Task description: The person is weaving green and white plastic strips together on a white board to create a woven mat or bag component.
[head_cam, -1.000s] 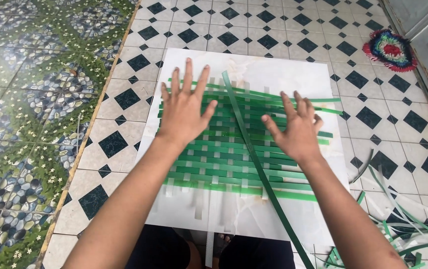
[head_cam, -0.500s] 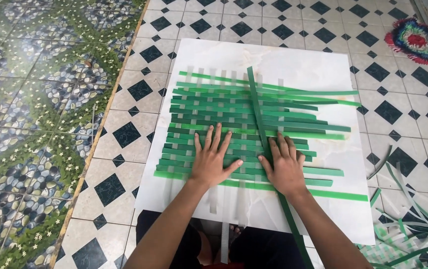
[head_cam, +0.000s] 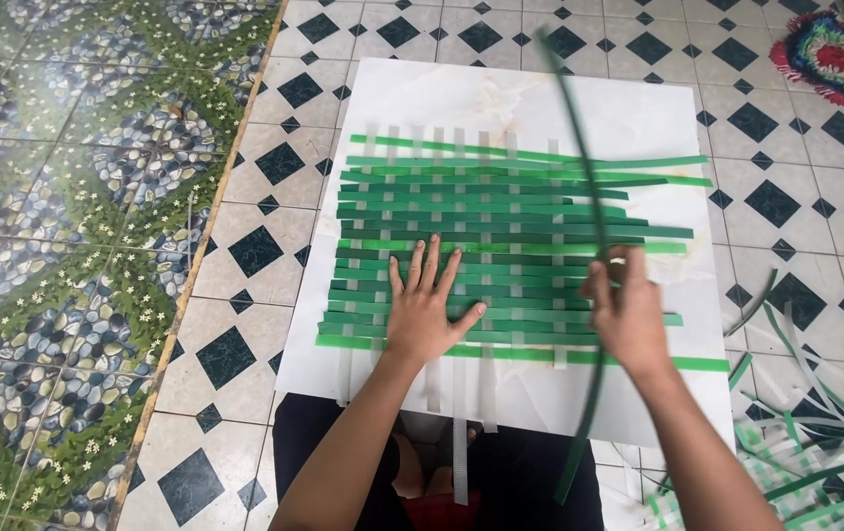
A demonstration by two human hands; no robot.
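A woven mat of green and white strips [head_cam: 500,236] lies on a white sheet [head_cam: 500,98] on the tiled floor. My left hand [head_cam: 429,307] presses flat on the mat's near left part, fingers spread. My right hand [head_cam: 626,310] is raised above the mat's near right side and grips a long dark green strip [head_cam: 589,187]. That strip curves up from my lap, through the hand, and arcs over the far edge of the sheet.
A pile of loose green and white strips [head_cam: 795,442] lies on the floor at the near right. A colourful round rug [head_cam: 832,54] sits at the far right. Pebble-patterned green tiles [head_cam: 68,197] cover the left side. My legs are under the sheet's near edge.
My right hand has lifted off the mat and picked up the long green strip, raising it into an arc. My left hand stayed flat on the mat, shifting slightly.
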